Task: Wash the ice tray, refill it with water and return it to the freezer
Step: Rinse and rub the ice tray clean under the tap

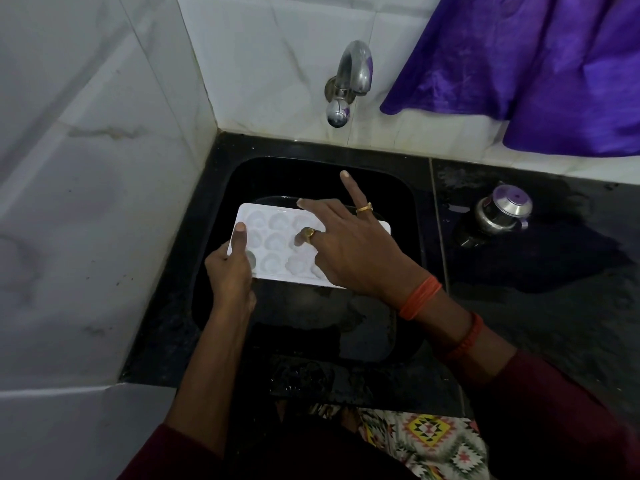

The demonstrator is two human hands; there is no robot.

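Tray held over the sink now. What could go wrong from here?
Only the left hand grips the ice tray, at one end; pressure from the right hand could tip it into the sink. Once the tap runs, splash might wet the purple cloth hanging beside it.

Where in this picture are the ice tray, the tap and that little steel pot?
ice tray (273,239): head view, a middle cup on its white top.
tap (356,64): head view, the bend of its curved spout.
steel pot (509,202): head view, its shiny lid.
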